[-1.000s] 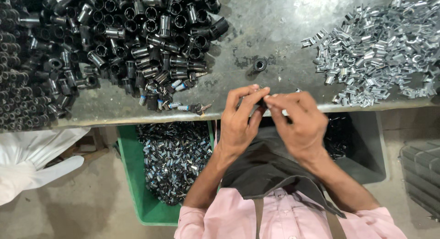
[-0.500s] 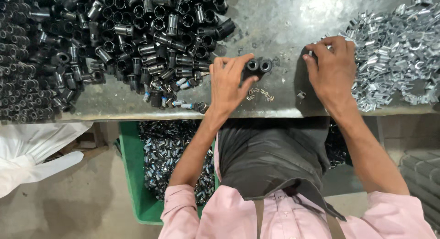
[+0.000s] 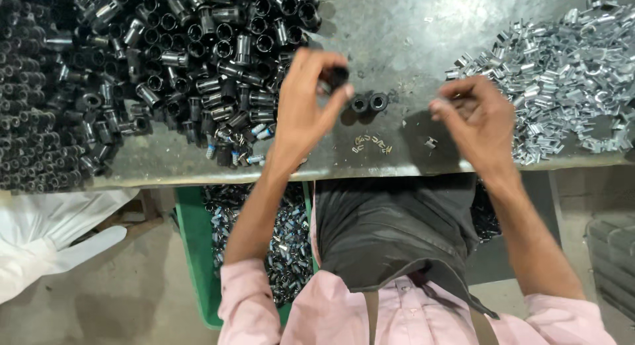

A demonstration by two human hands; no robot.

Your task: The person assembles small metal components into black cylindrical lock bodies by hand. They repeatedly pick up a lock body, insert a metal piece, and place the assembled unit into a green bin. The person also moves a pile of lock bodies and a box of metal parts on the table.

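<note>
Lying between two hands [image 3: 390, 110], two black sleeves [image 3: 369, 103].

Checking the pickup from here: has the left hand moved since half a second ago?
Yes. The left hand has lifted off the two black sleeves on the table and now pinches another sleeve beside the black pile.

Tubes [image 3: 198, 67] left, clips [image 3: 562, 74] right, on table [image 3: 410, 27]
</note>
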